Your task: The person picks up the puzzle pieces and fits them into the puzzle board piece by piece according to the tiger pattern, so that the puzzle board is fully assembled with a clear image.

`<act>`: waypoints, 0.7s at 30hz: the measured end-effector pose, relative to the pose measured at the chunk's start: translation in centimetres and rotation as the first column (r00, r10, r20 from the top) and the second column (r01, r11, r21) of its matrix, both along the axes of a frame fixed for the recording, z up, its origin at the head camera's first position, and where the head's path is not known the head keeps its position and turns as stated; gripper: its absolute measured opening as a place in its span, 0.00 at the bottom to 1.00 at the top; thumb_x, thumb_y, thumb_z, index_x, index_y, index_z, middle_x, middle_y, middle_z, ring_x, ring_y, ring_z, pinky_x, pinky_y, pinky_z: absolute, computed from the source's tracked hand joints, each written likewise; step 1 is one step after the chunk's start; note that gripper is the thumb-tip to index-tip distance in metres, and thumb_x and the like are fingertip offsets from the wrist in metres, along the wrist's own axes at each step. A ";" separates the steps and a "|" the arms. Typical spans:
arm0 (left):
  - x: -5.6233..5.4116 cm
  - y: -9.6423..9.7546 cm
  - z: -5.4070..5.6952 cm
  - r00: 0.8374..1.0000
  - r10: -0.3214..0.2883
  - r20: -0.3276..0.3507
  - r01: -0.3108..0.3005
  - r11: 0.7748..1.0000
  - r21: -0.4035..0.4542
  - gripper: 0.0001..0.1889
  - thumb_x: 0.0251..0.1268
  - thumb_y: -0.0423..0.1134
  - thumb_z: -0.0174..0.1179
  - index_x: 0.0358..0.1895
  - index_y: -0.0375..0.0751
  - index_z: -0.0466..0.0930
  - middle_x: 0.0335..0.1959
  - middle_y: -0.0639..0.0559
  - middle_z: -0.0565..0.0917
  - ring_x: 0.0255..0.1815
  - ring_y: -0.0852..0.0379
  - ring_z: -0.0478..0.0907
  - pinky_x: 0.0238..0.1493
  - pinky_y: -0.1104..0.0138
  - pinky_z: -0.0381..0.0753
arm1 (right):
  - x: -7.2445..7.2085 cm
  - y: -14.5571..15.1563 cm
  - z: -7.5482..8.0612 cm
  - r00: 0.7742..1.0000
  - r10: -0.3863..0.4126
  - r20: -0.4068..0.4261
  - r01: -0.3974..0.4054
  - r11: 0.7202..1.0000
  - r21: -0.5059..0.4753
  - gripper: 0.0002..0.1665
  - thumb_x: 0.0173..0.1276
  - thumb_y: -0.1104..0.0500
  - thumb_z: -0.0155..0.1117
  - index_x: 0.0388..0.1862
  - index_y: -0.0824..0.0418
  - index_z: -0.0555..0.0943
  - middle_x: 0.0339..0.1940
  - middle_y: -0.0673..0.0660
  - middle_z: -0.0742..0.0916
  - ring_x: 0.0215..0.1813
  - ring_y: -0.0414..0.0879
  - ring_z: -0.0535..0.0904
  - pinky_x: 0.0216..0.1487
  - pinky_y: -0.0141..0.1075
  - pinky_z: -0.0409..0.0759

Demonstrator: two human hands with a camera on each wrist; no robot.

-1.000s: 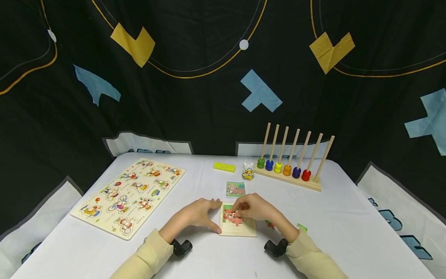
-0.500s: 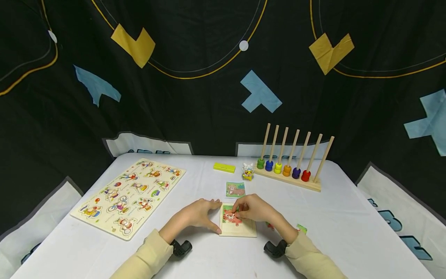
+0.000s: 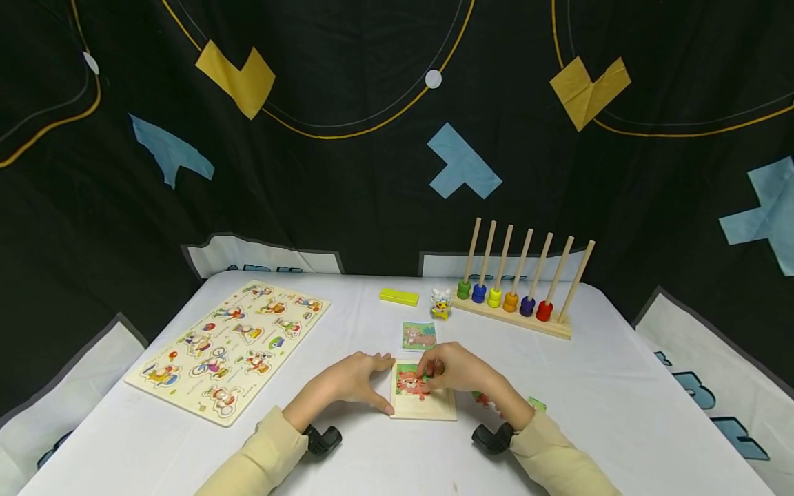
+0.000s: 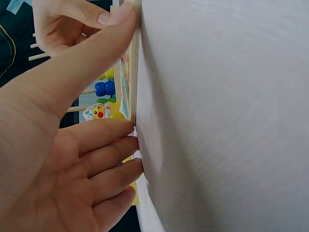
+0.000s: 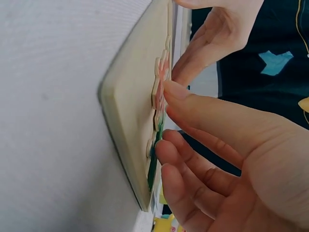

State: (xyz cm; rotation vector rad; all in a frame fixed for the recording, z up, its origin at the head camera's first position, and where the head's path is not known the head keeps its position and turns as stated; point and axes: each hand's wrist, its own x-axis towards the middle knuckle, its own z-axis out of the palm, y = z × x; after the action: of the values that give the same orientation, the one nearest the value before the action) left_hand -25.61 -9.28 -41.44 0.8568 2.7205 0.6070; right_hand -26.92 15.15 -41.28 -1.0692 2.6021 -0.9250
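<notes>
Our right hand [image 3: 453, 367], pinching a piece [image 5: 158, 92] on the board [image 3: 422, 411], has edged slightly rightward; we judge the piece is being adjusted. Our left hand [image 3: 355, 379] grips nothing, fingers outstretched, thumb touching the board's left side on the worktop [image 3: 378, 461].

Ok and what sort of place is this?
Probably a staged play area: a patterned black cloth backdrop hangs behind a white-covered table bearing a wooden rack of seven pegs with coloured beads and a small square wooden jigsaw tray.
</notes>
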 end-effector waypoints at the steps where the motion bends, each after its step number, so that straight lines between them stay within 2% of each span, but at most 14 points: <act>1: 0.0 0.0 0.0 1.000 0.000 0.000 0.000 1.000 0.000 0.49 0.39 0.60 0.75 0.66 0.36 0.71 0.69 0.40 0.68 0.70 0.40 0.63 0.69 0.48 0.61 | 0.0 0.0 0.0 1.000 0.000 -0.001 0.000 1.000 0.003 0.07 0.56 0.66 0.73 0.34 0.61 0.84 0.26 0.47 0.82 0.28 0.38 0.74 0.29 0.28 0.75; 12: 0.0 0.0 0.0 1.000 0.002 0.008 -0.002 1.000 0.004 0.49 0.39 0.60 0.75 0.66 0.36 0.71 0.69 0.41 0.68 0.70 0.39 0.63 0.70 0.48 0.61 | 0.4 -0.4 0.2 1.000 -0.013 -0.001 0.013 1.000 0.017 0.07 0.56 0.69 0.72 0.33 0.62 0.84 0.24 0.48 0.80 0.28 0.40 0.74 0.28 0.29 0.74; 21: -0.1 0.0 0.0 1.000 0.000 0.010 0.000 1.000 0.003 0.50 0.39 0.60 0.75 0.66 0.36 0.71 0.69 0.41 0.68 0.70 0.41 0.62 0.70 0.49 0.61 | 0.1 0.4 0.8 1.000 0.013 0.008 -0.013 0.998 0.056 0.07 0.60 0.63 0.72 0.38 0.60 0.85 0.28 0.46 0.82 0.31 0.38 0.75 0.31 0.29 0.75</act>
State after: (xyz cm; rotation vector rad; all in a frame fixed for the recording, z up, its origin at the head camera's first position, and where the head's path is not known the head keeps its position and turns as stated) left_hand -25.67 -9.23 -41.44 0.8518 2.7120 0.6138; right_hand -26.79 15.55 -40.52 -1.0646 2.5954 -0.8471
